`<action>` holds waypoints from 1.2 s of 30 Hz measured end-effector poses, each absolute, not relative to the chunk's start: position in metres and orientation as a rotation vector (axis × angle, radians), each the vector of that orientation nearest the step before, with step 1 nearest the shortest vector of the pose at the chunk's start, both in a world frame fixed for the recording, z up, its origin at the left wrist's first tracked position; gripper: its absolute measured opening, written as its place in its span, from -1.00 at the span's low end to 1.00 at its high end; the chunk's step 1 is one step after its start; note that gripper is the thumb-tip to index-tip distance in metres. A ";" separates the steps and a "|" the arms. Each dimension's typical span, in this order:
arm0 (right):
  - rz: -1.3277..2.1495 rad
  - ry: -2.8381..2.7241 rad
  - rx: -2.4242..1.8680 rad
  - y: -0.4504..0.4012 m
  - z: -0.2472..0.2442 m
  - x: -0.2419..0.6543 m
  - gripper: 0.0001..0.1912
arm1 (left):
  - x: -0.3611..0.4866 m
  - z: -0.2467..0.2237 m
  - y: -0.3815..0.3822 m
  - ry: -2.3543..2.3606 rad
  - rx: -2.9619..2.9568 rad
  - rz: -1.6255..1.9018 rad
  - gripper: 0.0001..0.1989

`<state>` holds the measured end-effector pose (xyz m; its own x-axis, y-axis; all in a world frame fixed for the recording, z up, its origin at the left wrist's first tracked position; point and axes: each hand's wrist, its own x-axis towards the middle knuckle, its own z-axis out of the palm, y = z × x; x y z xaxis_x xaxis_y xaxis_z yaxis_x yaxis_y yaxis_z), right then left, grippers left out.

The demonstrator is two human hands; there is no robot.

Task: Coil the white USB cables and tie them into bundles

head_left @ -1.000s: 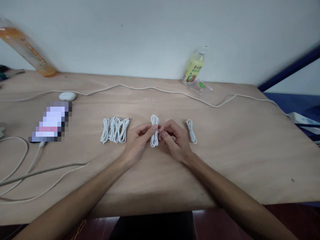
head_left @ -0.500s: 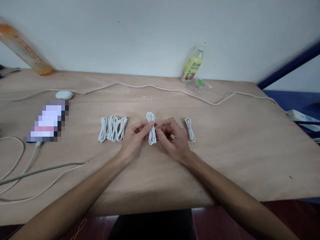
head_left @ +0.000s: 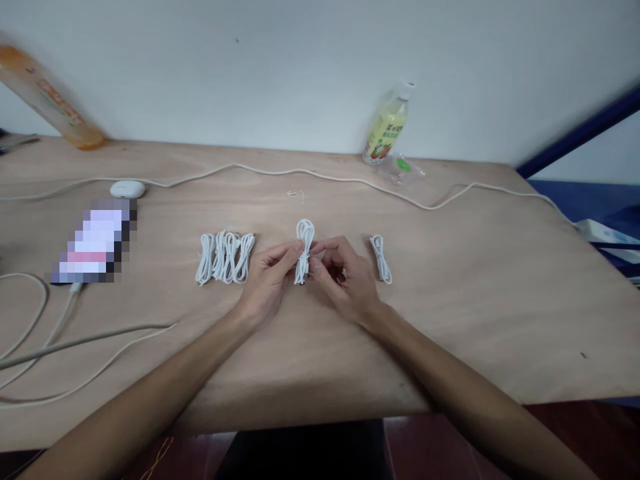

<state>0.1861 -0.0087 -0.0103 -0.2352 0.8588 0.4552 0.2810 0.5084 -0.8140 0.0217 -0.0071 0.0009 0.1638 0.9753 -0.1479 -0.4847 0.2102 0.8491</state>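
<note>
A bundled white cable (head_left: 305, 233) is held upright between my two hands over the middle of the table. My left hand (head_left: 273, 273) pinches its middle from the left with thumb and fingers. On the other side, my right hand (head_left: 345, 273) has its thumb and curled fingers closed at the bundle's tied waist. Several similar white cable bundles (head_left: 231, 257) lie side by side just left of my left hand. One more white bundle (head_left: 381, 259) lies to the right of my right hand.
Behind my hands, a long white cord (head_left: 300, 171) crosses the wooden table (head_left: 475, 300). A phone (head_left: 95, 243) and white case (head_left: 127, 189) lie left. Two bottles, one orange (head_left: 55, 100), one yellow (head_left: 385, 133), lean on the wall; a plastic wrapper (head_left: 403, 170) lies beside the yellow one.
The held bundle has turned and risen slightly, with its upper loop wider and its lower end narrower. My left thumb has shifted slightly left and down on it.
</note>
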 end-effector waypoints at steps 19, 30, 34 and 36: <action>0.587 -1.908 -0.954 -0.007 -0.005 0.190 -0.96 | 0.023 0.003 -0.007 0.860 0.772 1.174 -0.50; 0.776 -1.896 -0.942 -0.006 -0.002 0.190 -0.89 | 0.021 0.002 -0.007 0.898 0.819 1.159 -0.52; 0.846 -1.838 -0.984 -0.008 -0.003 0.188 -0.88 | 0.020 0.001 -0.007 0.960 0.912 1.191 -0.61; 0.876 -1.799 -0.995 -0.009 -0.004 0.187 -0.88 | 0.019 0.000 -0.007 0.989 0.950 1.213 -0.66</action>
<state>0.1866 -0.0086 -0.0036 -0.2959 0.8881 0.3519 0.2709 0.4312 -0.8606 0.0191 -0.0073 0.0004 0.0813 0.9927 -0.0894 -0.2878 0.1092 0.9514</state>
